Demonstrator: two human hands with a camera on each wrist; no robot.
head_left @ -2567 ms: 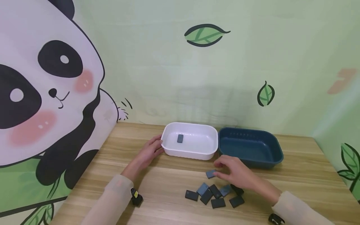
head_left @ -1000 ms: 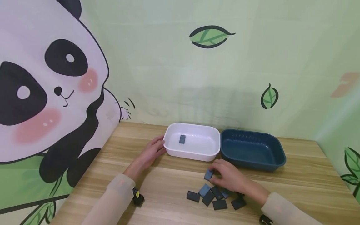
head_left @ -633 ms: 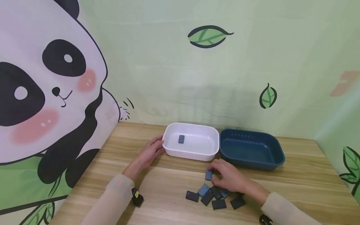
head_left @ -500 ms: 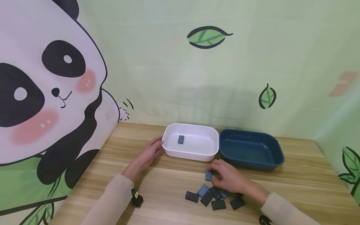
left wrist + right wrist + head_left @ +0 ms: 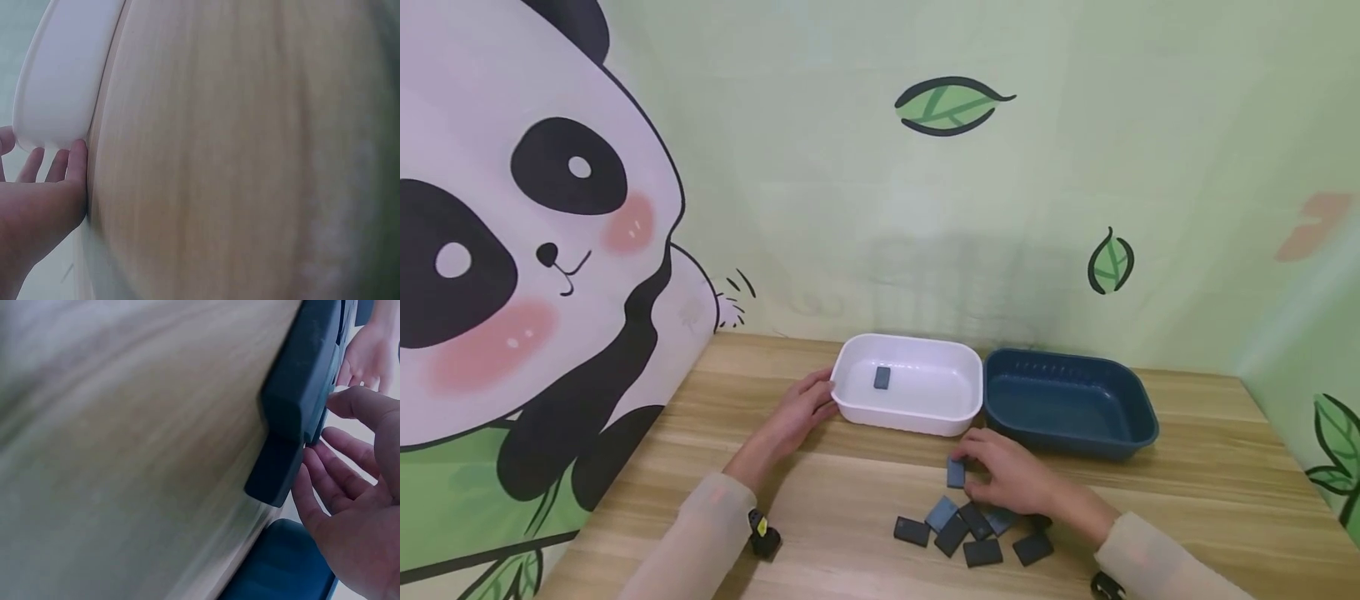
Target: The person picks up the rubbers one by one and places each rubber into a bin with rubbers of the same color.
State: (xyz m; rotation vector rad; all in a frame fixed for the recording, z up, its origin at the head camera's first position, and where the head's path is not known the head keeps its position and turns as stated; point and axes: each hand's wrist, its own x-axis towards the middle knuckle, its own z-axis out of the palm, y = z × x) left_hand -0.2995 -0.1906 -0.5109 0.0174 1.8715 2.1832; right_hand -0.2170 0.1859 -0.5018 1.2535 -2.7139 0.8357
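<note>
My left hand (image 5: 797,412) rests its fingers against the left end of a white plastic basin (image 5: 902,418); the left wrist view shows those fingers fairly straight along the basin's end wall. One small blue-grey tile (image 5: 882,378) lies inside that basin. On the table in front, my right hand (image 5: 1011,475) holds another blue-grey tile (image 5: 955,473) between its thumb and fingers. Just below this hand lies a loose group of black tiles (image 5: 982,552) and blue-grey tiles (image 5: 942,514), some partly hidden by the hand.
A dark blue basin (image 5: 1063,400) stands right beside the white one, behind my right hand. The wooden table (image 5: 842,517) meets a green wall (image 5: 820,192) printed with leaves and a panda. Small black devices (image 5: 764,537) sit at the wrists.
My right hand has closed on the blue-grey tile and turned it from slanted to nearly lengthwise, shifting slightly. The left hand stays at the white basin; the view wobbles slightly.
</note>
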